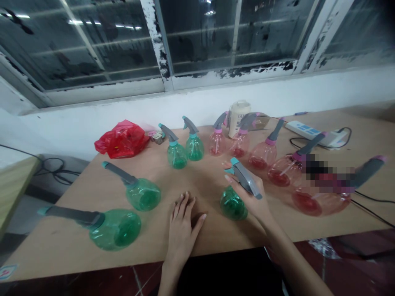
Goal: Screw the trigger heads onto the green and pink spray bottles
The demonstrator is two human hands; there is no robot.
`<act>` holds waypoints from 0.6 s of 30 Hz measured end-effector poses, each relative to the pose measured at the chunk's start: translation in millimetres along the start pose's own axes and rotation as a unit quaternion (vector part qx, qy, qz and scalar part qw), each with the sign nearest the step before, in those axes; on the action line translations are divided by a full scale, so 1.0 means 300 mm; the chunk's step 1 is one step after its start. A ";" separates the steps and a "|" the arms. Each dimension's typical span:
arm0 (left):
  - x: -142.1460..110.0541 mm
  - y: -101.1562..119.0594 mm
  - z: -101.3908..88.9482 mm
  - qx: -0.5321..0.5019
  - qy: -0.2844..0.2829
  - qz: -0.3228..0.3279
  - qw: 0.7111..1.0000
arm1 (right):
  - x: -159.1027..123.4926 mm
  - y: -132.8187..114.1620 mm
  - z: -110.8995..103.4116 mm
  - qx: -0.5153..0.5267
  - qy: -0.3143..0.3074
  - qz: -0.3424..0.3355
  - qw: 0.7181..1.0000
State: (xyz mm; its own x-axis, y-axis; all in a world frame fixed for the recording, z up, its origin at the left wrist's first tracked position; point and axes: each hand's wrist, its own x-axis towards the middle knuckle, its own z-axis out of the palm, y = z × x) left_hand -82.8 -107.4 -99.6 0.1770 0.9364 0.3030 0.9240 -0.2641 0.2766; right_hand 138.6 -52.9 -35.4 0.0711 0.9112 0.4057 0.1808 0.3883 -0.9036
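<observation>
Across the desk (203, 174), the right hand (257, 199), grip closed round a green sprayer (233, 206), likely steadies it; the left hand (181, 234) lies open, empty.

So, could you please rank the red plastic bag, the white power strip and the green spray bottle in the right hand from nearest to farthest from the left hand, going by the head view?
From the left hand:
1. Green spray bottle, to its right, in the right hand.
2. Red plastic bag, back left.
3. White power strip, back right.
</observation>
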 end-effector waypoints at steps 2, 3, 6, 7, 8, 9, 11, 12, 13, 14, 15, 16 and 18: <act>-0.001 0.000 -0.001 0.000 -0.003 0.000 1.000 | -0.001 0.001 0.000 0.000 0.001 -0.004 1.000; -0.001 0.000 -0.001 -0.001 -0.003 0.001 1.000 | -0.001 0.002 0.000 0.001 0.002 -0.005 1.000; -0.002 0.000 0.000 -0.009 0.002 0.004 1.000 | -0.001 -0.002 -0.004 0.010 -0.004 -0.004 1.000; -0.002 0.000 0.001 -0.009 0.004 0.005 1.000 | -0.001 -0.004 -0.006 0.017 -0.009 0.001 1.000; -0.002 0.000 0.002 -0.009 0.006 0.004 1.000 | 0.000 -0.007 -0.008 0.023 -0.017 0.008 1.000; -0.002 -0.001 0.003 -0.008 0.007 0.003 1.000 | 0.001 -0.009 -0.010 0.026 -0.025 0.015 0.999; -0.002 -0.001 0.004 -0.006 0.007 0.002 1.000 | 0.003 -0.012 -0.013 0.024 -0.038 0.022 0.999; -0.002 -0.001 0.004 -0.005 0.005 0.003 1.000 | 0.004 -0.013 -0.013 0.020 -0.040 0.021 0.999; -0.001 -0.001 0.003 -0.004 0.004 0.004 1.000 | 0.005 -0.013 -0.013 0.017 -0.039 0.017 0.999; -0.001 -0.001 0.001 -0.003 0.003 0.005 1.000 | 0.007 -0.012 -0.011 0.014 -0.036 0.013 0.999; -0.001 -0.001 0.000 -0.001 0.001 0.005 1.000 | 0.008 -0.012 -0.009 0.010 -0.032 0.009 0.999; 0.000 0.000 -0.001 0.000 0.000 0.004 1.000 | 0.010 -0.012 -0.007 0.002 -0.028 0.005 1.000; 0.000 0.001 -0.002 -0.001 -0.002 0.003 1.000 | 0.013 -0.013 -0.003 -0.023 -0.012 -0.005 1.000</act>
State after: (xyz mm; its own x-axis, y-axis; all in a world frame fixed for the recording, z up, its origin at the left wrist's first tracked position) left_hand -82.8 -107.6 -99.0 0.1835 0.9355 0.3019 0.9223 -0.2701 0.2763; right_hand 139.2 -51.0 -30.3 0.0450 0.9107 0.4106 0.2267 0.3909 -0.8921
